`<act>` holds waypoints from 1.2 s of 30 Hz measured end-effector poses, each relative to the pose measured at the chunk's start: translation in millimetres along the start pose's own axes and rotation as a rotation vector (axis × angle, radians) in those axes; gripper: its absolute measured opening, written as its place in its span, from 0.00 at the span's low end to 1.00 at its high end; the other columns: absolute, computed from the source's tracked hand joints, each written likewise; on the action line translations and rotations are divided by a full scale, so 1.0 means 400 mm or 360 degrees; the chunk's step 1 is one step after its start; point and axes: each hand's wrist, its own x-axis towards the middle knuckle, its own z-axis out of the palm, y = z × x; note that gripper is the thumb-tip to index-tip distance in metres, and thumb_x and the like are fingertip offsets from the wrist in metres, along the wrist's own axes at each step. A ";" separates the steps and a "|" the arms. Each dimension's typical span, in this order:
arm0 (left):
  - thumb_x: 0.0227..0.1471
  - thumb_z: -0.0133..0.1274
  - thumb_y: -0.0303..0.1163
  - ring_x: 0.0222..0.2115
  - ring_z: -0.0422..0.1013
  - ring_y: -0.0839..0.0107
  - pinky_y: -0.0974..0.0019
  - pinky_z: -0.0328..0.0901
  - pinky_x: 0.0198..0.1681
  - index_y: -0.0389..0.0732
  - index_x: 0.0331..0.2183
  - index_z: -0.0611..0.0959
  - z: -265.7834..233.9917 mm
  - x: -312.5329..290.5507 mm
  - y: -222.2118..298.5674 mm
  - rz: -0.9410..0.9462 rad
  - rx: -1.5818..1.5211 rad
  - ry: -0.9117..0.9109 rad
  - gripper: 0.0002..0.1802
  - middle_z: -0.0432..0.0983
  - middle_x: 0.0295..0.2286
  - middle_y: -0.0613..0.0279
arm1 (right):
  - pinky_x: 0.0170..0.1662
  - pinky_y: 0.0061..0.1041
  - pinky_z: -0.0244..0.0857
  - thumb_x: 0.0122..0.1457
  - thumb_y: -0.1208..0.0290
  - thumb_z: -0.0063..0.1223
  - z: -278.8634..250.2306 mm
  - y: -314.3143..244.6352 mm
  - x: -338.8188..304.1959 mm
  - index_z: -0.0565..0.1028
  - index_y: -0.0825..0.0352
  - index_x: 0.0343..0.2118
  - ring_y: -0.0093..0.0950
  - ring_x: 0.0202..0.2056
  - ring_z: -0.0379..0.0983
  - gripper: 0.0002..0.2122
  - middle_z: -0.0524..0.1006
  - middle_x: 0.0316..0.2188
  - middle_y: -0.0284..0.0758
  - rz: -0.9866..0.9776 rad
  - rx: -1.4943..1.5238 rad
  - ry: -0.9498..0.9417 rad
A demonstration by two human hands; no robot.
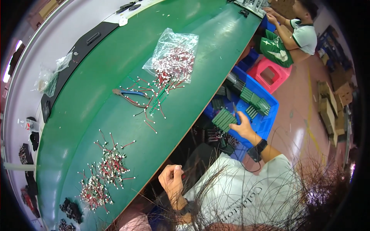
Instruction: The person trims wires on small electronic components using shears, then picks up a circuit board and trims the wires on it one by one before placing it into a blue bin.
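The right hand (243,127) grips a green circuit board (223,120) near its right edge, thumb against its face, holding it over the near side of a blue bin (273,119); a slim dark item shows by the fingertips, its kind unclear. The left hand (171,179) is curled, thumb folded over, beside the table edge; whether anything is inside cannot be told. In the bin, stacked green boards (251,96) lie beyond the held one. On the green table (154,142), pliers (132,97) lie beside scattered wires with white ends, near a clear bag (175,56) of more; a wire pile (111,165) sits nearer. Farther off, a co-worker (304,36) sits on a pink stool (269,75).
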 end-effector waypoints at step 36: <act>0.55 0.53 0.25 0.20 0.68 0.78 0.76 0.63 0.27 0.32 0.26 0.79 -0.058 -0.013 -0.009 -0.0007 0.0008 0.0116 0.08 0.74 0.23 0.62 | 0.37 0.31 0.66 0.41 0.82 0.58 0.104 -0.297 0.090 0.68 0.67 0.35 0.39 0.32 0.70 0.16 0.72 0.32 0.39 -0.1292 -0.0308 -0.0132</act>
